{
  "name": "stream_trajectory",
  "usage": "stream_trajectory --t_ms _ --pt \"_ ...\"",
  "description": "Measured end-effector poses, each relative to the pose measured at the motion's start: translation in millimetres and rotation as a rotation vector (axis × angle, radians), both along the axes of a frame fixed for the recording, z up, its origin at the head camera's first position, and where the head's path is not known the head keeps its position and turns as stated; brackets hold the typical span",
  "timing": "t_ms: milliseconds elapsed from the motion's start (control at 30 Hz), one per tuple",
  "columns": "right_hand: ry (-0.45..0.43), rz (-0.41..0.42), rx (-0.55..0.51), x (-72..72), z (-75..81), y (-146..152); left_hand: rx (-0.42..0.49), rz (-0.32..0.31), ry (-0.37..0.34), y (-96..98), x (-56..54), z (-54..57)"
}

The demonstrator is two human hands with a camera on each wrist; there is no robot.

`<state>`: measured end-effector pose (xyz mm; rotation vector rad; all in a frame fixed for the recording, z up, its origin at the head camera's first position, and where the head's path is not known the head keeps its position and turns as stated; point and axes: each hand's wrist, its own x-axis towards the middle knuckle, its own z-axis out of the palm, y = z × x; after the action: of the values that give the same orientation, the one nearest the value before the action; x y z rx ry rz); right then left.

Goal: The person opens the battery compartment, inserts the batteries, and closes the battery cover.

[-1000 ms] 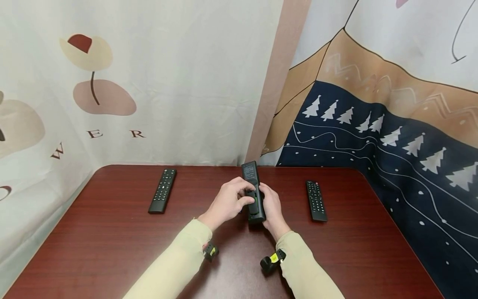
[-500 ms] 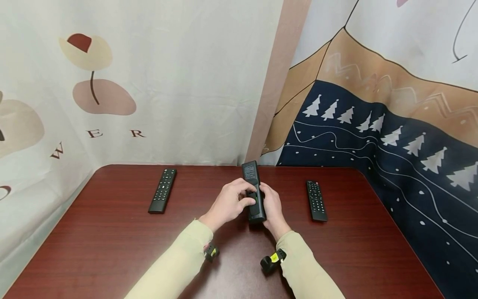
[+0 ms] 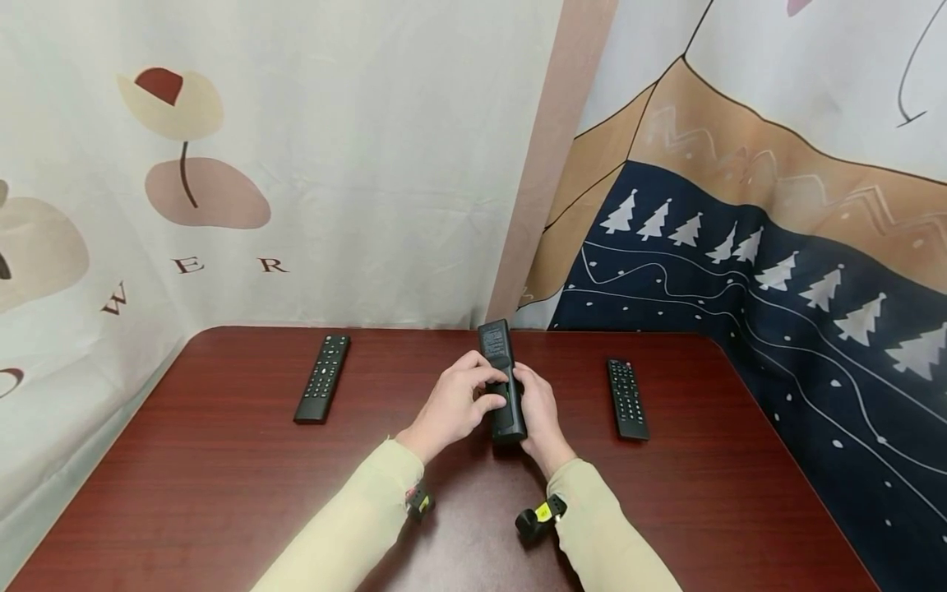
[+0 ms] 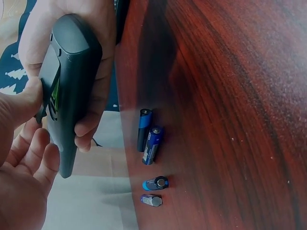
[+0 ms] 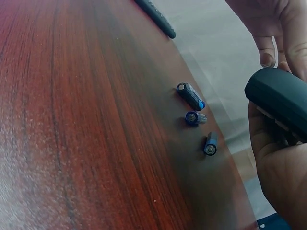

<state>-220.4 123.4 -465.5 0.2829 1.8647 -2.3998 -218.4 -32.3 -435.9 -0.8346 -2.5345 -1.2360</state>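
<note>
Above the table, my right hand grips a black remote control from its right side and underneath, with its back facing up. The left hand pinches the remote's battery cover between thumb and fingers. In the left wrist view this cover stands tilted away from the body, and something green shows in the gap beneath it. Several blue and black batteries lie on the table beyond the hands; the hands and remote hide them in the head view. In the right wrist view, the remote's end covers part of the right palm.
One black remote lies at the left of the brown table, buttons up. Another, smaller one rests at the right. Printed curtains hang right behind the table's far edge.
The left hand shifts very slightly to the right at the battery cover. Otherwise both hands and all the remotes keep their places.
</note>
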Motion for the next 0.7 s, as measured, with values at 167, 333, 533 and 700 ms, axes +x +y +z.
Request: stream_trajectory --t_ms 167,333,533,700 --pt "-0.015 -0.006 0.021 1.4 -0.2 0.5 -0.021 0.013 -0.008 1.0 1.5 -1.2" --pt "-0.001 0.000 0.004 2.2 -0.7 -1.3 -0.016 0.024 -0.025 1.2 3.3 -2.4" --pt "0.026 -0.009 -0.023 -0.7 -1.0 -2.9 -0.002 0.039 -0.021 0.7 3.2 -4.1" --pt "0.015 -0.025 0.012 -0.8 -0.5 -1.0 0.018 0.054 -0.036 1.3 5.4 -4.4"
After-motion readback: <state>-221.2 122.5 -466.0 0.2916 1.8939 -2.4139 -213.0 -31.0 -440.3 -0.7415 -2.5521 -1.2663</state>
